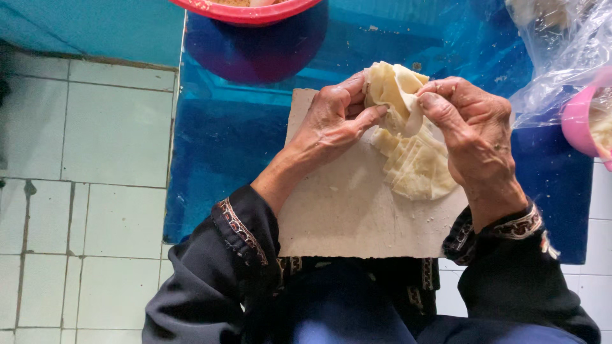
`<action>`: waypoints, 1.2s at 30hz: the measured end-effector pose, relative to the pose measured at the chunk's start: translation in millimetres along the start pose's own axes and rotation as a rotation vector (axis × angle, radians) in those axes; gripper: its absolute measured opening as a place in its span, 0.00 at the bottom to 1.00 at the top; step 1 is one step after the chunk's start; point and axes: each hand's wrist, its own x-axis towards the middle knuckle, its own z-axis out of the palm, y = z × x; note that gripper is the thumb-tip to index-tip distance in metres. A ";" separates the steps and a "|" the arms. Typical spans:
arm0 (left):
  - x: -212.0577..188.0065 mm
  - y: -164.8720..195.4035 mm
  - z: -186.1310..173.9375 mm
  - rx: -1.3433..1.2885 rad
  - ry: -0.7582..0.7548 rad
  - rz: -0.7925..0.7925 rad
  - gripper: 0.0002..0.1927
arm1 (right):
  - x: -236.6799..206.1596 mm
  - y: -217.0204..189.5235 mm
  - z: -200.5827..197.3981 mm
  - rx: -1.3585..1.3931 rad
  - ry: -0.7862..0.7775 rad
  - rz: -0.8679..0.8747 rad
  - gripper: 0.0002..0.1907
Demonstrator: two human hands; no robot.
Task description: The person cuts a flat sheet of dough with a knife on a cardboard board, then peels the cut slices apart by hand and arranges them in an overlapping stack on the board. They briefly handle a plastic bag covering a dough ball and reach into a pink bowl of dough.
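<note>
Both hands pinch a dough wrapper, a thin, pale yellow sheet folded over on itself into soft creases, its top edge curling up between the fingertips. The left hand holds the sheet's left side, thumb and forefinger narrowed onto it with the other fingers curled behind. The right hand grips the right side, thumb pressed against the forefinger on a fold that hangs down. The wrapper sits raised between the two hands, above the far right part of a cardboard sheet.

Just below and nearer lies a stack of wrappers, flat, fanned slightly, the same pale colour, resting on the cardboard and partly under the right hand. The cardboard is light brown, dusted with flour, and lies on a blue plastic-covered table.

Dark sleeves with embroidered cuffs cover both wrists. At the far edge stands a red bowl, cut off by the frame. On the right is a crumpled clear plastic bag, touching a pink bowl. To the left is a pale tiled floor
</note>
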 end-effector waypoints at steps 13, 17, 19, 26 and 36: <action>1.7 -1.5 2.6 0.072 0.081 0.029 0.23 | -1.3 -9.0 0.9 0.063 0.044 0.033 0.08; 4.5 -6.5 -1.1 0.045 0.108 -0.008 0.20 | -18.6 -15.0 -28.7 0.658 0.014 0.261 0.11; 5.0 -7.4 -2.9 0.020 0.095 -0.002 0.19 | -34.2 -12.4 -35.3 0.784 0.081 0.342 0.15; 1.2 -2.9 -5.0 0.022 0.097 0.003 0.19 | -60.9 17.9 -29.3 0.979 0.027 0.462 0.18; -3.5 -1.1 -5.9 0.048 0.059 0.029 0.17 | -59.7 -3.1 -51.1 -0.543 0.073 -0.351 0.10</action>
